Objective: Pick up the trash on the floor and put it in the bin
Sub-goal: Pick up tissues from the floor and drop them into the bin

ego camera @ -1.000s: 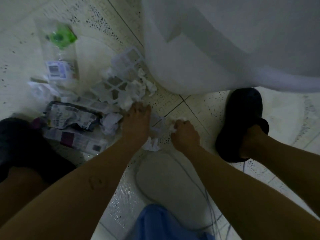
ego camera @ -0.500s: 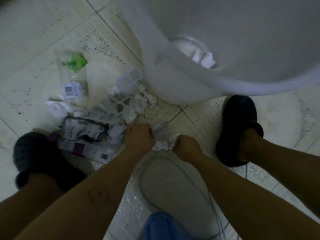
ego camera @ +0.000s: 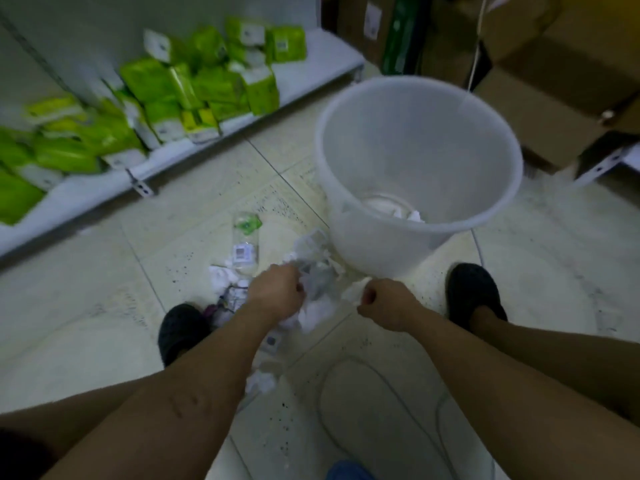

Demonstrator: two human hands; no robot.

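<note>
so far only a few white scraps (ego camera: 412, 214) lie in the bin (ego camera: 363, 244), while the left hand (ego camera: 277, 289) clutches crumpled paper and plastic (ego camera: 317, 311) and the right hand (ego camera: 384, 304) pinches a tissue (ego camera: 356, 291) just short of it, with the bottle (ego camera: 246, 244) and wrappers (ego camera: 228, 299) left on the floor (ego camera: 86, 306).

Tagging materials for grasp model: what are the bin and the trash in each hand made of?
Bin: smooth translucent white plastic; milky wall. Wad in left hand: clear crinkled plastic plus white tissue, apparently. Scrap in right hand: crumpled white tissue or paper; blurred.
</note>
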